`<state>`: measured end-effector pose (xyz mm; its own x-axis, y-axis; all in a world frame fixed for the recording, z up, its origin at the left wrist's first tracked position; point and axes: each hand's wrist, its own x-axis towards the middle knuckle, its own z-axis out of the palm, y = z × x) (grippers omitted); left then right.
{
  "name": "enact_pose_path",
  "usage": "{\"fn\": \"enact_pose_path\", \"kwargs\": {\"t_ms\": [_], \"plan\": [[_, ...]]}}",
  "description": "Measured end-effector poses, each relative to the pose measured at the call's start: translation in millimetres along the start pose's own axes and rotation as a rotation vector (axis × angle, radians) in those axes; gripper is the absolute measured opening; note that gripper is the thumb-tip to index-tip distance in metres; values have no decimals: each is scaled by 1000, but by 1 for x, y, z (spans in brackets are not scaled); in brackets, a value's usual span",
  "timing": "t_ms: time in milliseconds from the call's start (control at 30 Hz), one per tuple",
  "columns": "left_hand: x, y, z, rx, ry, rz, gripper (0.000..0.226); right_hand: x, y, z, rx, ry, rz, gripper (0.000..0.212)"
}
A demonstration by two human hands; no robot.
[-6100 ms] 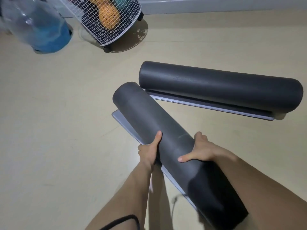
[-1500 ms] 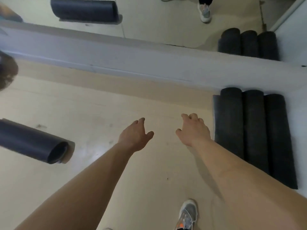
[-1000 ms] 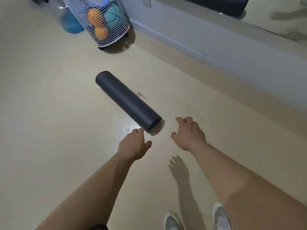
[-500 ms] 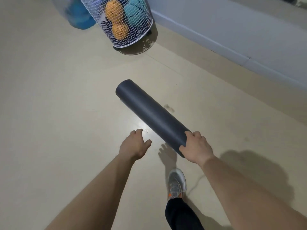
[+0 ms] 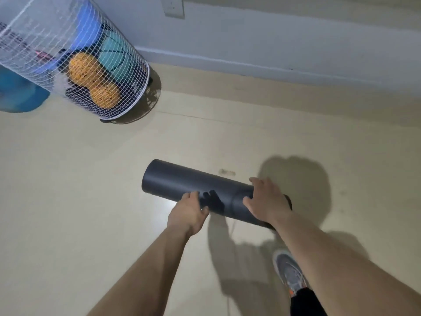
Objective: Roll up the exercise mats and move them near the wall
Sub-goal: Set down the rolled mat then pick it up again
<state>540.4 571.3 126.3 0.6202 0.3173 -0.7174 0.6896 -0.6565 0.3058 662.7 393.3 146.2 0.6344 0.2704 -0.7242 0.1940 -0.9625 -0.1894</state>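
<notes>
The rolled mat (image 5: 182,183) is low at the floor (image 5: 79,179), well short of the wall (image 5: 273,37); whether it rests on the floor or is just lifted I cannot tell. The right hand (image 5: 266,201) grips it near its right end, fingers (image 5: 258,182) curved over the top and thumb on the near side. Left of that thumb, the left hand (image 5: 188,216) is at the mat's near edge with its fingers (image 5: 192,196) loosely curled and holding nothing; whether they touch the mat I cannot tell. Their shadow falls on the mat just beyond them. Below the right fingers, beside the forearm, is a shoe (image 5: 288,270). Far beyond the left fingers a wire basket (image 5: 34,30) holds an orange ball (image 5: 83,67) and a teal ball (image 5: 115,55).
</notes>
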Motion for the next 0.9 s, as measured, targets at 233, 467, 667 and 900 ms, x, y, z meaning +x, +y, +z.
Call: {"fn": "enact_pose_path", "kwargs": {"t_ms": [233, 467, 667, 900], "plan": [[7, -67, 16, 221, -4, 202, 54, -23, -5, 96, 236, 98, 213, 67], [59, -91, 77, 481, 182, 349, 58, -3, 62, 197, 367, 238, 366, 73], [116, -63, 130, 644, 270, 539, 73, 50, 133, 230, 513, 398, 503, 88], [181, -58, 150, 311, 502, 267, 74, 128, 150, 241, 652, 626, 598, 103]]}}
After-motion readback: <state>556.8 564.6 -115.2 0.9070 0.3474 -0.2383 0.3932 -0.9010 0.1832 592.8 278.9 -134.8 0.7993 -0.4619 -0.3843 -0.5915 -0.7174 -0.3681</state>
